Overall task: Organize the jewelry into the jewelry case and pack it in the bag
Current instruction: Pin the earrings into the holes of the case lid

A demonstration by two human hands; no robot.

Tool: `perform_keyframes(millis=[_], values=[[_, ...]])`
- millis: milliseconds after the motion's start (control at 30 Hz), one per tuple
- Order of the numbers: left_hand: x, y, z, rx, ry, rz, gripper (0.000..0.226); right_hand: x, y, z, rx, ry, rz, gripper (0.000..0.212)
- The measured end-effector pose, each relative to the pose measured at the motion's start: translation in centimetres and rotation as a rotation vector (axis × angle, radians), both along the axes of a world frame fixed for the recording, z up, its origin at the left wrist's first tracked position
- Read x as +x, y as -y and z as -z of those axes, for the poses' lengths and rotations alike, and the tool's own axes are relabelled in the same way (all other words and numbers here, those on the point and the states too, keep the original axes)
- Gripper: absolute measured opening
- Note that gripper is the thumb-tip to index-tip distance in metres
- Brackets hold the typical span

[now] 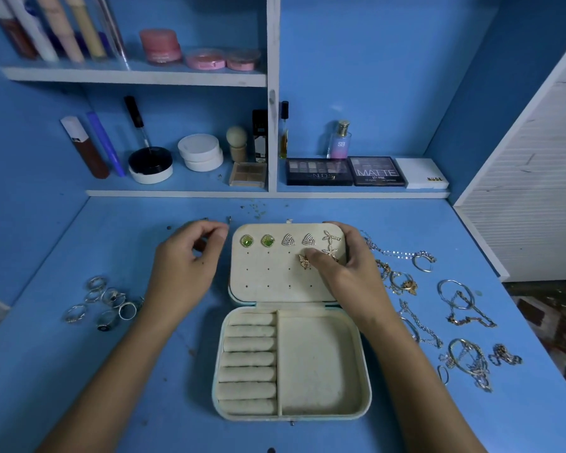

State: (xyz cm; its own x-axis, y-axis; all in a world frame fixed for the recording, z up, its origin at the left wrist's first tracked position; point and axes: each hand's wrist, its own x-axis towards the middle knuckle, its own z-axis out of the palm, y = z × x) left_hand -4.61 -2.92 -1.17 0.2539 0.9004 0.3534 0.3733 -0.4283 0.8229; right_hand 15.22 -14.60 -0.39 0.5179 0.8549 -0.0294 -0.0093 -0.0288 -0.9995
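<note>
Pressing a butterfly earring [304, 261] into the lid [268, 276] of the open case [291, 322], the right hand [347, 269] pinches it, thumb on top, fingers behind the lid. The earring lies at the thumb tip, second row. The left hand [187, 266], nearer the rings [105, 302], hovers loosely curled; whether it holds anything cannot be told.

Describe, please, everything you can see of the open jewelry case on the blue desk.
The jewelry case lies open and flat, cream velvety lining, pale blue shell. Its lid panel, dotted with holes, carries green, triangular and starfish earrings; the right hand grips its far right corner and presses a butterfly earring on. The base has bare ring rolls left, an empty compartment right.
</note>
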Motion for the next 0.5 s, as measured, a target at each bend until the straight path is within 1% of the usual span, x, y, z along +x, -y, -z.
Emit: perform_keyframes(millis=[133,233,367,433,500], values=[[1.4,-3.0,-1.5,0.126,-0.137,0.017,0.008,0.1,-0.1,0.1,0.001,0.003,-0.005,0.034],[2.9,-5.6,-2.1,0.204,-0.287,0.102,0.009,0.2,0.0,0.1,0.012,-0.021,-0.016,0.033],[4.3,-8.4,-1.6,0.198,-0.529,0.184,0.009,0.2,0.0,0.2,0.017,-0.032,-0.010,0.034],[4.7,-9.0,-1.5,0.180,-0.589,0.197,0.011,0.2,0.0,0.2,0.020,-0.035,-0.014,0.034],[5.0,-9.2,-1.3,0.152,-0.599,0.195,0.013,0.2,0.0,0.2,0.026,-0.042,-0.022,0.033]])
